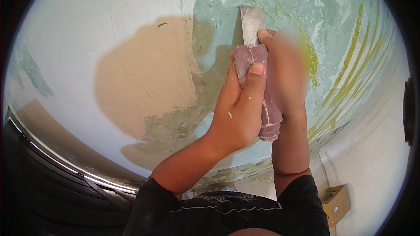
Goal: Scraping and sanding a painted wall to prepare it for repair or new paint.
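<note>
In front of the wall, my left hand (241, 108) grips a putty knife by its maroon handle (251, 55), thumb laid along the front. The knife's blade (252, 23) points up and is smeared with whitish residue. Pale lines of dried material mark the handle. On the right, my right hand (288, 68) is largely blurred; its fingertips meet the blade's right edge just above the handle. Whether these fingers grip the blade cannot be made out. Small pale flecks stick to both forearms and my left hand.
The wall (147, 0) is part whitish, part patchy green with yellow-green streaks (347, 62). A stone-patterned strip (242, 170) runs along its lower part. An open cardboard box (336, 206) stands at lower right. Dark ribbed material with a shiny edge (65, 167) lies at lower left.
</note>
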The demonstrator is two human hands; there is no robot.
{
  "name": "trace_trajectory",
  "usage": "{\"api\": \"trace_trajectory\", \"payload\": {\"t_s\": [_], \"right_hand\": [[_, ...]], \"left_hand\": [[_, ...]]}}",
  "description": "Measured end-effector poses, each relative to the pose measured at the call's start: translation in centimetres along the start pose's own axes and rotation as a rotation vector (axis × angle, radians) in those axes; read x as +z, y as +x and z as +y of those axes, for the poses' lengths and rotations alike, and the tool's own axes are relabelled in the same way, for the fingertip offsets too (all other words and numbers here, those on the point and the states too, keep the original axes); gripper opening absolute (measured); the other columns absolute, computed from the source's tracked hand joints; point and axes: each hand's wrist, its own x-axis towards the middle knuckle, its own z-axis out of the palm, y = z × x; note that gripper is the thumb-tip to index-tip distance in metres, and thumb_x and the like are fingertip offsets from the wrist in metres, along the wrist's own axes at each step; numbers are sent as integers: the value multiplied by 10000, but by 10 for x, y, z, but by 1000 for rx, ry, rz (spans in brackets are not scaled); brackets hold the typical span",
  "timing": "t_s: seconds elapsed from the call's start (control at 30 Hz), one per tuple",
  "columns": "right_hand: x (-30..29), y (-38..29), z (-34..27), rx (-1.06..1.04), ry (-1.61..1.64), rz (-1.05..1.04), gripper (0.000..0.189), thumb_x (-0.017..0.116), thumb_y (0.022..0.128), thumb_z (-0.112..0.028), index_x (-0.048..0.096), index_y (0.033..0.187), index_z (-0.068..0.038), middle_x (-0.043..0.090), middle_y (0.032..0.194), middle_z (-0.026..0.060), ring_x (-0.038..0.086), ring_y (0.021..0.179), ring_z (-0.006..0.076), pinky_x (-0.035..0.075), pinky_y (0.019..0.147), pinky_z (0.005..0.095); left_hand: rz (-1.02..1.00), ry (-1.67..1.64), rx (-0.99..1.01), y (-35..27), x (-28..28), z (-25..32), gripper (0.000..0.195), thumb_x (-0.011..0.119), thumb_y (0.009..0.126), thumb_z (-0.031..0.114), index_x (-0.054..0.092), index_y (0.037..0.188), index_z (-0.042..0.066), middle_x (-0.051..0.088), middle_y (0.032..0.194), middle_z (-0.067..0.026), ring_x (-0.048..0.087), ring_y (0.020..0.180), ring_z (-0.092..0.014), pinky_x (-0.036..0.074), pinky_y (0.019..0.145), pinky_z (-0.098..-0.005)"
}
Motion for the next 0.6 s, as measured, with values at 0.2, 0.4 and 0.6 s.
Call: {"api": "trace_trajectory", "payload": {"t_s": [0.2,0.4,0.6], "right_hand": [[-10,-8,18,69,57,18,228,565,929,-187,648,866,16,586,717,-7,500,655,59,403,587,234],[-10,1,-4,14,-26,50,210,572,924,-180,660,885,7,595,731,-4,509,666,61,413,602,231],[-21,0,6,-101,-64,-16,216,573,918,-180,658,871,13,598,730,0,513,669,65,413,607,235]], "left_hand": [[-7,18,32,-4,-2,-23,372,403,1033,284,406,1283,10,518,1127,-63,481,1009,-102,411,886,-262],[-31,-9,45,8,6,-16,370,398,1033,277,397,1289,10,524,1132,-74,490,1013,-110,417,885,-267],[-9,-81,9,8,14,-18,360,393,1034,271,398,1288,16,522,1137,-72,492,1015,-106,421,889,-271]]}}
